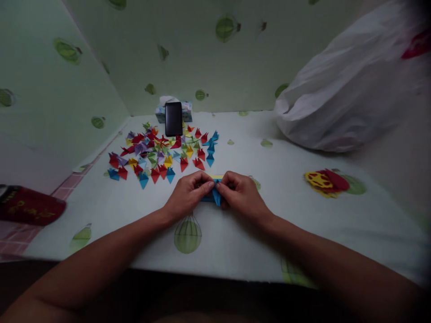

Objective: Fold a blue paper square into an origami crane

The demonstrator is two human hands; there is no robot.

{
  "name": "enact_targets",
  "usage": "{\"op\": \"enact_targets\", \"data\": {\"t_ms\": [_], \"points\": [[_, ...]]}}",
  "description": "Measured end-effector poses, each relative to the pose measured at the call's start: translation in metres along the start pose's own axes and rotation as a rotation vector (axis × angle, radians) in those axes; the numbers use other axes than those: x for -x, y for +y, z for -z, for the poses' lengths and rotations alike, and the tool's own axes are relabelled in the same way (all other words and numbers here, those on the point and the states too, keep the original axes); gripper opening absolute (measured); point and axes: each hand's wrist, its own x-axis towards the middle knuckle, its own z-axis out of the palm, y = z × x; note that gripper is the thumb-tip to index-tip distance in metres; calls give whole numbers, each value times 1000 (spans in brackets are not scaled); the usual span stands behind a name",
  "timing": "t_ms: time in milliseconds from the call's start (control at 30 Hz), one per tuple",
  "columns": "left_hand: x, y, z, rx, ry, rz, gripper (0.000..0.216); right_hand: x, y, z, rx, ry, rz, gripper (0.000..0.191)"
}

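A blue folded paper [217, 196] is pinched between my two hands near the middle of the table. My left hand [189, 190] grips its left side with thumb and fingers. On the other side, my right hand [241, 193] holds it with the thumb pressed down on top. Under or behind it shows a flat yellow edge [217, 176], perhaps more paper, mostly hidden by my fingers. Just beyond my left hand spreads a crowd of small origami cranes [155, 174] in red, blue, yellow, green and purple.
Behind the cranes, a black phone [173, 119] leans against a tissue box [187, 111]. A large white plastic bag [336, 89] stands at the back right. Red and yellow cutouts [325, 181] lie on the right of the table [141, 244]. A dark red packet [32, 205] sits at the far left.
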Motion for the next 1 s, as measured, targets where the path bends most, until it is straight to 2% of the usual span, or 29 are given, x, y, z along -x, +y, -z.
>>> {"op": "enact_targets", "data": {"t_ms": [200,500,667,1000], "points": [[0,1,0,30,-12,11,19,1,1,-1,1,18,34,19],[0,2,-3,123,-25,100,17,-2,5,-4,-34,-1,63,16],[1,1,-3,142,-43,95,17,0,4,-4,31,22,102,14],[0,3,-5,87,-27,56,16,3,5,-6,-42,2,93,8]]}}
